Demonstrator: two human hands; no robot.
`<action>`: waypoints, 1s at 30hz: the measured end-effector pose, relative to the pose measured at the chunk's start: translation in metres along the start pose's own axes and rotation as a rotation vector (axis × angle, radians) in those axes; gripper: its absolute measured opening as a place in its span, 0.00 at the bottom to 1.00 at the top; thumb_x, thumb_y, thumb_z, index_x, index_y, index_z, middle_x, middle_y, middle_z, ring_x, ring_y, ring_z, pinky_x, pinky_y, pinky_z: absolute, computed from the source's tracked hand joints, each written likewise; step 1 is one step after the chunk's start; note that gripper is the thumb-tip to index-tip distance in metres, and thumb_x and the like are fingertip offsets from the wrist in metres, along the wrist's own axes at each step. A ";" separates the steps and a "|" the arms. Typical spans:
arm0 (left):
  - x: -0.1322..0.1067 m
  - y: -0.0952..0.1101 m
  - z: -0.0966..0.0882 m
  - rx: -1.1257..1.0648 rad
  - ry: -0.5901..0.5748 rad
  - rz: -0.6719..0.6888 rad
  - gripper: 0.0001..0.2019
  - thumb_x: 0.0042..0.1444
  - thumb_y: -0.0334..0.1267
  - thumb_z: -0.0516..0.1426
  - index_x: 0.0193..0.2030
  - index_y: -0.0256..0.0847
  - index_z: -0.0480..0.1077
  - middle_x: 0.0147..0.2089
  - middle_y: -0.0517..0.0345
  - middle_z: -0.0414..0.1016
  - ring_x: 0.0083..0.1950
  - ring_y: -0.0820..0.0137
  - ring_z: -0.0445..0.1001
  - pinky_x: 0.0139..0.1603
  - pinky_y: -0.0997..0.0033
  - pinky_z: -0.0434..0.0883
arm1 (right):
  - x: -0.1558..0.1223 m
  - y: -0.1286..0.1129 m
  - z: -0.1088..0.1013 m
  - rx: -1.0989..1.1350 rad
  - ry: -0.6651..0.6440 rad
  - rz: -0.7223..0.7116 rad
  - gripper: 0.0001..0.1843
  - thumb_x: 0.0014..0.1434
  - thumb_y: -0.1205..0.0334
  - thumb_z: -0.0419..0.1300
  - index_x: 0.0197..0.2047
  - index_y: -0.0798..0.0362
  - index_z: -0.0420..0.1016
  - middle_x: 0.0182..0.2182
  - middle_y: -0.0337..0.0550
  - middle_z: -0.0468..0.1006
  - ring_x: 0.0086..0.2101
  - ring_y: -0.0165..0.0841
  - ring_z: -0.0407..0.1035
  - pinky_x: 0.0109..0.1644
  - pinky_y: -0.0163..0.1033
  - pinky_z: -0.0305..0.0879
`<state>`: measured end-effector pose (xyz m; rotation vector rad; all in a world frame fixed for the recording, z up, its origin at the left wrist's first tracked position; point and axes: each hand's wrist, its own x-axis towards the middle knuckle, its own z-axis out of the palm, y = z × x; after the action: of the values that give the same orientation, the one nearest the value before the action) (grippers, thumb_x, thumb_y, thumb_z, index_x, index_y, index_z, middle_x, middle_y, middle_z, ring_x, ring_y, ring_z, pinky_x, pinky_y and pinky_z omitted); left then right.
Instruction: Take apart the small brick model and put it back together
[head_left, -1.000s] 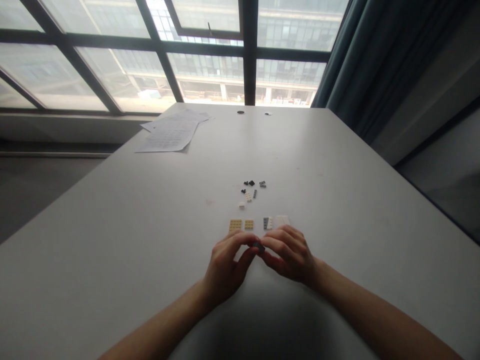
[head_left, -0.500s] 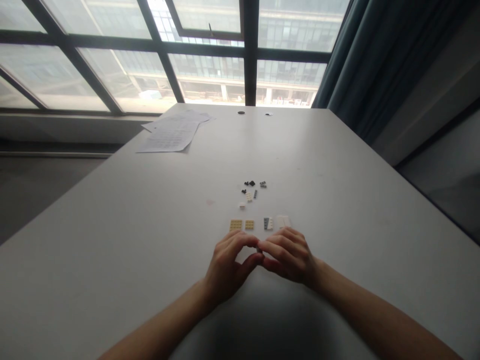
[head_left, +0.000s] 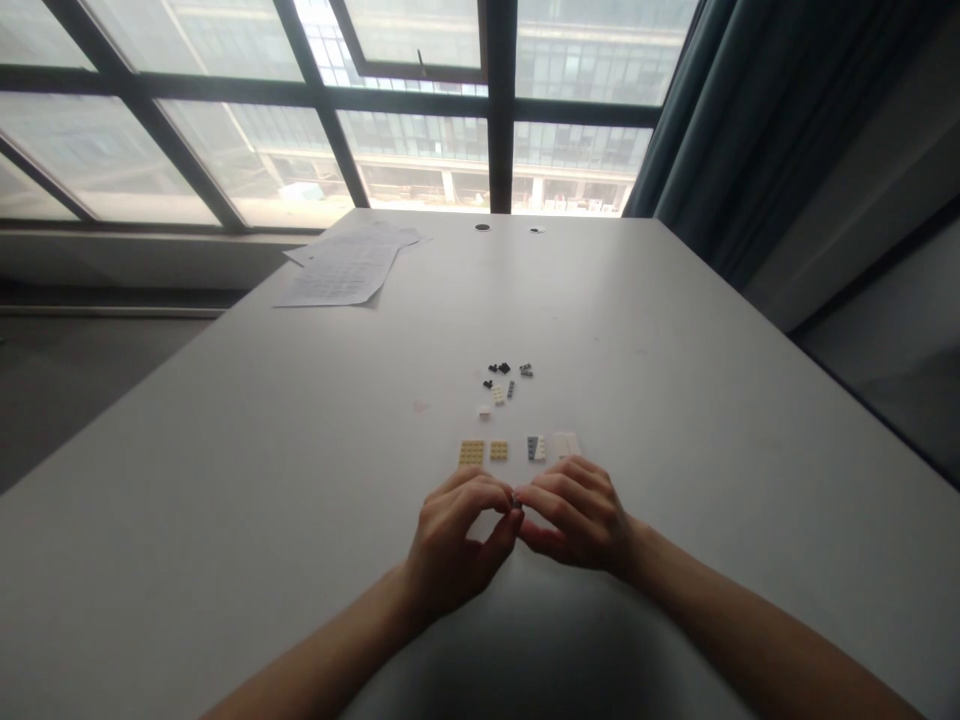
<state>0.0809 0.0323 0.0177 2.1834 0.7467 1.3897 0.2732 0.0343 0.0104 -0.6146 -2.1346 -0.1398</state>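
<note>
Small piece, direction: a small piece (head_left: 517,502) is mostly covered by fingertips, so neither its long axis nor the way it is pointed can be told.
Small piece, look: only a tiny, greyish bit is exposed; its shape and any studs are hidden.
Small piece, place: it is held above the near part of the desk (head_left: 300,450), between the two hands.
Left hand: the left hand (head_left: 456,540) is clamped on the small piece, with forefinger and thumb pinched together.
Right hand: the right hand (head_left: 577,512) is bent, its fingertips brought up to the same piece; whether it is gripped there cannot be told.
Row beyond the hands: two tan studded plates (head_left: 472,453), a grey-and-white piece (head_left: 536,448) and a pale flat piece (head_left: 567,443) are laid out.
Farther pieces: black pieces (head_left: 504,368) and grey pieces (head_left: 526,370) are scattered.
Surface and room: papers (head_left: 337,272) are spread at the far left; the desk is backed by a window (head_left: 501,150), flanked by a dark curtain (head_left: 720,140).
</note>
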 end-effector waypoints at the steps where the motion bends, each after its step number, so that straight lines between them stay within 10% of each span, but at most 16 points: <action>1: 0.000 0.000 0.000 0.000 -0.005 0.000 0.10 0.49 0.22 0.59 0.36 0.40 0.66 0.32 0.56 0.75 0.34 0.71 0.72 0.36 0.70 0.72 | 0.000 0.000 0.000 0.000 0.001 -0.001 0.16 0.60 0.60 0.60 0.50 0.55 0.68 0.31 0.43 0.78 0.29 0.33 0.70 0.34 0.39 0.65; 16: 0.019 -0.016 -0.034 0.318 -0.233 0.093 0.03 0.57 0.32 0.57 0.32 0.40 0.68 0.25 0.59 0.71 0.28 0.73 0.68 0.32 0.72 0.66 | 0.003 -0.005 0.006 -0.062 -0.197 0.059 0.12 0.62 0.57 0.56 0.43 0.57 0.71 0.29 0.44 0.76 0.30 0.35 0.67 0.35 0.41 0.60; 24: 0.017 -0.058 -0.068 0.478 -0.440 -0.040 0.09 0.59 0.41 0.54 0.31 0.40 0.68 0.21 0.64 0.64 0.23 0.76 0.62 0.28 0.75 0.60 | -0.001 -0.005 0.011 -0.149 -0.532 0.181 0.12 0.61 0.54 0.57 0.38 0.55 0.72 0.32 0.46 0.74 0.34 0.38 0.64 0.40 0.43 0.59; 30: 0.027 -0.042 -0.080 0.469 -0.707 -0.297 0.24 0.45 0.58 0.62 0.41 0.41 0.70 0.26 0.65 0.68 0.25 0.74 0.65 0.27 0.76 0.58 | 0.005 -0.009 0.013 -0.172 -0.627 0.257 0.10 0.58 0.56 0.61 0.37 0.55 0.71 0.34 0.46 0.73 0.37 0.39 0.64 0.44 0.44 0.59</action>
<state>0.0084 0.0877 0.0419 2.5221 1.1125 0.2528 0.2571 0.0319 0.0076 -1.1444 -2.6278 0.0181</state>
